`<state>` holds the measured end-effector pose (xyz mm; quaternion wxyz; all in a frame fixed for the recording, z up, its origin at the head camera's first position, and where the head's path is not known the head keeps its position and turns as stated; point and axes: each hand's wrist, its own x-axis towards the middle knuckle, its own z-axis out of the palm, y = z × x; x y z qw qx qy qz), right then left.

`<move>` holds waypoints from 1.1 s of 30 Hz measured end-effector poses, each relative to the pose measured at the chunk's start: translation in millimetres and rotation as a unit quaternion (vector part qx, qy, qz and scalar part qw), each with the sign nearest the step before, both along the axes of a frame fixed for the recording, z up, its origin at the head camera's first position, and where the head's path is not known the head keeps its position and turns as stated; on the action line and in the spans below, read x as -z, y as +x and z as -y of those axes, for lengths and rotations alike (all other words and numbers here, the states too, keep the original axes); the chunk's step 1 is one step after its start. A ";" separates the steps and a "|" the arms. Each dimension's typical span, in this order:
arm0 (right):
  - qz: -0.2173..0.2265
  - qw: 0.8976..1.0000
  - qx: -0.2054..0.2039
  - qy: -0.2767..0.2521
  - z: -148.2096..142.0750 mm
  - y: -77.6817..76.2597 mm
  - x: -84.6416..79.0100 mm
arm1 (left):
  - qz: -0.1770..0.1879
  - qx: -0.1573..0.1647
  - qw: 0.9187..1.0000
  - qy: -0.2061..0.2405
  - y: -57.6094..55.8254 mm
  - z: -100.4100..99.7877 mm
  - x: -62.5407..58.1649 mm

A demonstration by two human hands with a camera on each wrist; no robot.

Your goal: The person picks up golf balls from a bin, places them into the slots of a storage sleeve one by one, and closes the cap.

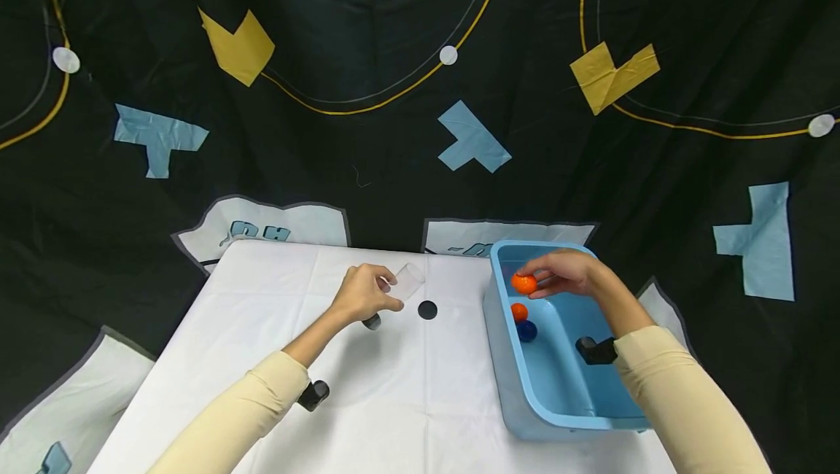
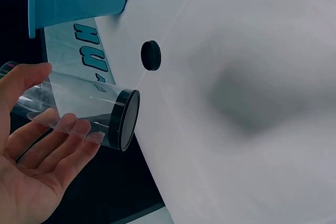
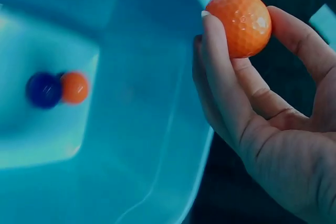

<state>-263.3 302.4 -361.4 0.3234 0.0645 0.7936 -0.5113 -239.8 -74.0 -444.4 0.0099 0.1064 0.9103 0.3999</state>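
My left hand point(image 1: 365, 293) holds a clear plastic tube point(image 1: 408, 281) above the white table, tilted. Thumb and fingers lie around the tube's wall, and a black end cap point(image 2: 125, 119) closes its lower end. In the head view my right hand point(image 1: 566, 274) is over the blue bin point(image 1: 512, 401). It pinches an orange golf ball point(image 3: 240, 23) between thumb and fingertips, and the dimples show in the right wrist view. Down in the bin, another orange ball point(image 1: 519, 312) lies against a dark blue ball point(image 1: 527, 331). A loose black cap point(image 1: 427, 310) lies flat on the table between tube and bin.
The white-covered table point(image 1: 433, 386) carries the bin at its right side. Behind hangs a black cloth point(image 1: 367, 168) with blue and yellow tape pieces. Black wrist-worn devices sit at the left sleeve point(image 1: 243, 416) and the right sleeve point(image 1: 682, 394).
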 end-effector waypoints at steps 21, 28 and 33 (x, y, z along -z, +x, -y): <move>-0.104 0.994 0.015 0.014 135.7 -2.5 -0.9 | -0.002 0.019 1.000 0.001 3.2 -15.4 -3.5; -0.127 0.992 0.017 0.001 149.8 -0.7 4.0 | -0.005 0.028 1.000 0.003 4.2 -18.2 -7.1; -0.127 0.992 0.026 0.000 153.8 -1.0 8.9 | -0.002 0.024 1.000 0.002 5.1 -18.4 -10.0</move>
